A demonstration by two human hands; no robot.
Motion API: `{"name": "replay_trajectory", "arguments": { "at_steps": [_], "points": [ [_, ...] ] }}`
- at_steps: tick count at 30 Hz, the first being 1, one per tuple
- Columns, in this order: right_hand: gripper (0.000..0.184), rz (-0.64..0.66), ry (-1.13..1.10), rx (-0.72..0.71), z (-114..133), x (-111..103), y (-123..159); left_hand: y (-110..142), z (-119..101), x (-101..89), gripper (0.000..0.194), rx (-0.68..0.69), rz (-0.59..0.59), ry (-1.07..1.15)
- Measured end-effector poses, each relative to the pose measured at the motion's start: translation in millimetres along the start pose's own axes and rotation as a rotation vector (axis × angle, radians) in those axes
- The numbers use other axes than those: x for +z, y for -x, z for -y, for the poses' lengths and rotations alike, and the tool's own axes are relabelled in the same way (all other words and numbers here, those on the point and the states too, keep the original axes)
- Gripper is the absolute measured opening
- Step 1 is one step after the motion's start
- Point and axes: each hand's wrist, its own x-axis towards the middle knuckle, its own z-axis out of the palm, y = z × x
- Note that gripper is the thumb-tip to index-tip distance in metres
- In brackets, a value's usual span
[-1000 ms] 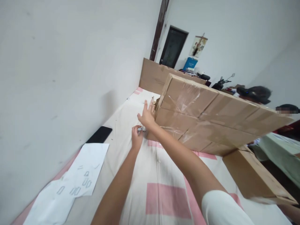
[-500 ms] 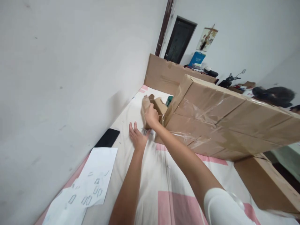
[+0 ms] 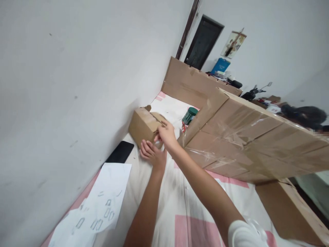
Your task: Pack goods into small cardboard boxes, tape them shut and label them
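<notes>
Reach forward with both hands to a small cardboard box, straight ahead of the fingers, over the pink-and-white cloth and near the wall. Cannot tell whether resting flat or slightly lifted.

Have the left hand against the near lower corner of the box, back upward, fingers side by side along the cardboard and thumb spread apart, just below the right wrist. Have the right hand just above and to the right, at the right end of the box, fingers bent inward beside a raised flap. Cannot tell whether clamped on the flap or only touching.

See a green jar beyond the right hand, apart from the box, with a red-and-white wrapper just beside, both near the end of a large taped cardboard panel. Nearer, left of the left hand, find a black flat device along the wall, and next to that a sheet of paper with small drawn outlines. At lower right, note another cardboard box; past the large panel, the dark hair of another person.
</notes>
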Motion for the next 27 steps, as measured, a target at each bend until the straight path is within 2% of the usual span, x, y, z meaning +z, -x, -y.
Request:
{"name": "replay_trajectory", "arguments": {
  "at_steps": [4,6,8,10,11,12,14,16,19,23,27],
  "points": [
    [0.067,0.019,-0.066,0.121,-1,-10,0,0,2,1.1,0.086,0.017,-0.08,-0.074],
    [0.069,-0.002,-0.048,0.098,4,-12,-3,-5,6,-2.7,0.097,0.016,-0.106,-0.099],
    [0.067,-0.13,0.067,-0.053,15,-17,-16,-12,10,-7.5,0.113,-0.007,-0.136,-0.117],
    [0.06,-0.333,0.342,-0.18,27,-23,-41,-17,13,-11.7,0.123,-0.039,-0.17,-0.127],
    [0.056,-0.422,0.493,-0.183,31,-26,-55,-19,13,-13.4,0.123,-0.05,-0.182,-0.131],
    [0.052,-0.487,0.628,-0.135,33,-30,-70,-20,13,-14.8,0.123,-0.054,-0.192,-0.133],
    [0.043,-0.538,0.774,0.045,30,-35,-95,-22,12,-16.7,0.122,-0.048,-0.208,-0.139],
    [0.037,-0.538,0.796,0.227,17,-39,-112,-23,12,-17.7,0.121,-0.036,-0.226,-0.147],
    [0.044,-0.536,0.841,0.433,-11,-41,-126,-25,13,-17.3,0.121,-0.017,-0.251,-0.16],
    [0.043,-0.52,0.926,0.51,-35,-44,-150,-25,14,-14.9,0.121,-0.001,-0.263,-0.166],
    [0.056,-0.478,1.009,0.51,-32,-56,-201,-25,15,-14.8,0.124,0.011,-0.261,-0.166]
  ]
}}
